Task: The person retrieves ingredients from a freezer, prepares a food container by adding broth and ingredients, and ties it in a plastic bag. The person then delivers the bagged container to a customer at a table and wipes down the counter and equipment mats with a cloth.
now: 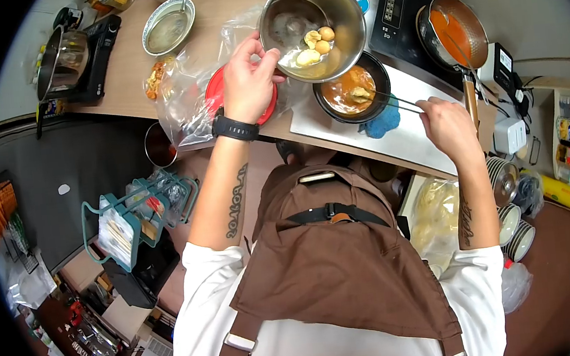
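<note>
My left hand (252,73) grips the rim of a steel pot (350,17), which is tilted and holds several pale yellow, ball-like pieces (314,47) in some liquid. Just below the pot, a black bowl (379,76) of orange-brown soup stands on the white board. My right hand (446,125) is closed on the end of thin metal tongs or chopsticks (397,100); I cannot tell which. Their far tips are at a yellowish piece (360,94) in the black bowl. A blue cloth (383,123) lies beside the bowl.
A pan of orange sauce (451,35) sits on the black cooktop (391,23) at the right. Left of the pot are a red lid (268,114), plastic bags (185,105) and a patterned bowl (169,26) with a spoon. The counter's front edge runs below the white board (307,124).
</note>
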`<state>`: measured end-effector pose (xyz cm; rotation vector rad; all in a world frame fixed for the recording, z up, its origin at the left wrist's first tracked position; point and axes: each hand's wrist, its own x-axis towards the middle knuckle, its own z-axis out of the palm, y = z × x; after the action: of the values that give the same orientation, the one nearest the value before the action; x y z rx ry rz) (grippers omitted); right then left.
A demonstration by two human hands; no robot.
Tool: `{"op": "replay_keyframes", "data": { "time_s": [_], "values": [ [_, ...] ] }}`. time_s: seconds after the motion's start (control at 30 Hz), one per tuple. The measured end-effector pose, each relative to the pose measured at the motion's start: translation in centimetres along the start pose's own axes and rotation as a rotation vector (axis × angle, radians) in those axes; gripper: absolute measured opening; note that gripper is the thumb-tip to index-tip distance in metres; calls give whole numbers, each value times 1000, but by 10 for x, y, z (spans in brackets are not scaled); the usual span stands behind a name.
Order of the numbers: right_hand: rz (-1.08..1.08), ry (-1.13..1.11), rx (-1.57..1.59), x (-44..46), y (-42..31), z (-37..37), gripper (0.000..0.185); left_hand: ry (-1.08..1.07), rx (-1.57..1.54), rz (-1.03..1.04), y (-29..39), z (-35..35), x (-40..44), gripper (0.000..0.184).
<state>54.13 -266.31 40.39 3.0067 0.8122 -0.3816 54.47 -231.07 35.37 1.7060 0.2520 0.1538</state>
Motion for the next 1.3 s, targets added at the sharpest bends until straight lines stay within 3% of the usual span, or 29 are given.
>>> {"op": "replay_keyframes", "data": {
  "time_s": [0.13,0.23,0.37,0.57,0.77,0.97,1.03,1.13,1.23,1.3],
  "values": [
    [69,9,25,-16,-19,-58,21,-1,-34,53,-1,1,0,23],
    [32,239,-110,-5,-43,-98,14,-32,26,35,9,3,2,22],
    [-144,327,-239,74,-33,-66,14,2,58,84,14,5,-9,22],
    [-117,256,-189,58,-41,-81,16,-9,75,109,15,9,-10,21],
    [-131,189,-123,79,-49,-45,16,5,94,113,18,9,-14,22],
    [-69,295,54,18,-37,-79,14,19,68,111,13,-2,-3,23],
    [-11,191,114,-7,-33,-82,15,60,74,96,13,-10,-1,23],
    [22,102,63,-15,-20,-45,16,77,72,59,13,-15,5,18],
    [38,62,20,7,-6,22,19,47,-135,-73,1,-24,13,14],
    [92,35,51,6,-11,22,21,14,-201,-121,14,-22,4,13]
  ]
}}
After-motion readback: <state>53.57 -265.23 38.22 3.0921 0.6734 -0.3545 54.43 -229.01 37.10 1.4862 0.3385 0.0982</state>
